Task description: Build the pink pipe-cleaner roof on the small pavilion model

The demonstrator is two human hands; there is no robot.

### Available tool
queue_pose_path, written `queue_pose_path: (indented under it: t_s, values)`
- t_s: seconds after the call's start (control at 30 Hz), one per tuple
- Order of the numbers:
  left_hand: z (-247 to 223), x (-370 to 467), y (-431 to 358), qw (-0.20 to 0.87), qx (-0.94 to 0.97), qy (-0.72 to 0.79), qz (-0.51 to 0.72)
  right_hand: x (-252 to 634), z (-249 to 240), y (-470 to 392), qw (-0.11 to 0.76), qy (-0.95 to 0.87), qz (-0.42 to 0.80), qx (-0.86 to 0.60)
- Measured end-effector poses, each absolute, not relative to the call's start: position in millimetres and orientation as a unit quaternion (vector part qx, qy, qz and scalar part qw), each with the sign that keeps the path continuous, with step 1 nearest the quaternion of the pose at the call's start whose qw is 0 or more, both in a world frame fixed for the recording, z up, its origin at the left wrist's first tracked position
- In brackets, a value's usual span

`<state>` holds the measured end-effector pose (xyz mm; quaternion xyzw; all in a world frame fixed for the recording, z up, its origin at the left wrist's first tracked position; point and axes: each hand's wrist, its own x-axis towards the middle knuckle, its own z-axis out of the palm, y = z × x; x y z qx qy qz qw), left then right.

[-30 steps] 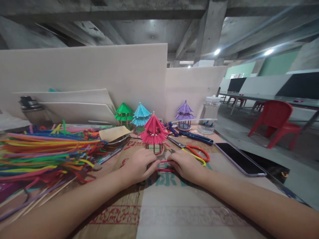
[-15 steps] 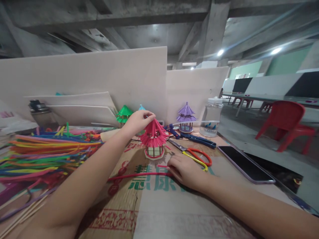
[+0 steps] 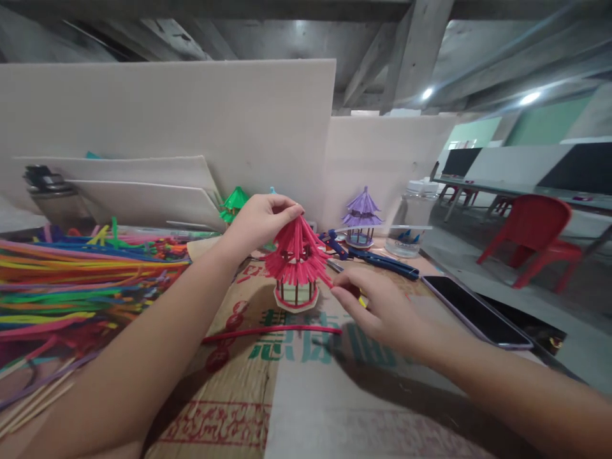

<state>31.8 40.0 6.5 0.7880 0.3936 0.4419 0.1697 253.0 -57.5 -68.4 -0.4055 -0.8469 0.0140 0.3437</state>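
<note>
A small red pavilion (image 3: 295, 268) with a two-tier roof of fuzzy strips stands upright on the cardboard (image 3: 239, 382). The fingers of my left hand (image 3: 268, 220) are closed on the tip of its roof. At the pavilion's right side, my right hand (image 3: 370, 299) pinches a short red piece (image 3: 329, 280) against the edge of the lower roof. In front of the pavilion a long red pipe cleaner (image 3: 287, 329) lies across the cardboard. Scissors are mostly hidden behind my right hand.
Colourful pipe cleaners (image 3: 86, 274) are heaped at left. Behind stand a green pavilion (image 3: 235, 203), a purple pavilion (image 3: 362, 213) and a clear bottle (image 3: 408, 220). Blue-handled pliers (image 3: 387, 263) and a phone (image 3: 473, 312) lie at right; white boards (image 3: 167, 121) rise behind.
My right hand has risen from the cardboard to the pavilion's right roof edge, with the short red piece in its fingers. My left hand stays at the roof tip. The view has shifted slightly.
</note>
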Motion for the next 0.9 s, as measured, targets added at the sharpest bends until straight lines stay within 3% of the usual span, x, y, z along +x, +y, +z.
queue_pose_path:
  t_s: [0.23,0.43,0.77,0.9]
  values:
    - [7.4,35.3,33.6,0.137,0.805,0.393,0.423,230.3,-11.8,-32.8,0.387,-0.819,-0.077,-0.417]
    - [3.0,37.6,34.1,0.12,0.806,0.405,0.415,224.3,-21.8,-26.1,0.36,-0.81,-0.094,-0.454]
    - [3.1,39.8,34.9,0.089,0.808,0.414,0.409,244.4,-9.6,-27.1,0.213,-0.791,-0.116,-0.561]
    - [3.9,33.6,37.9,0.077,0.794,0.428,0.425,260.2,-13.4,-12.1,0.107,-0.815,-0.023,-0.569]
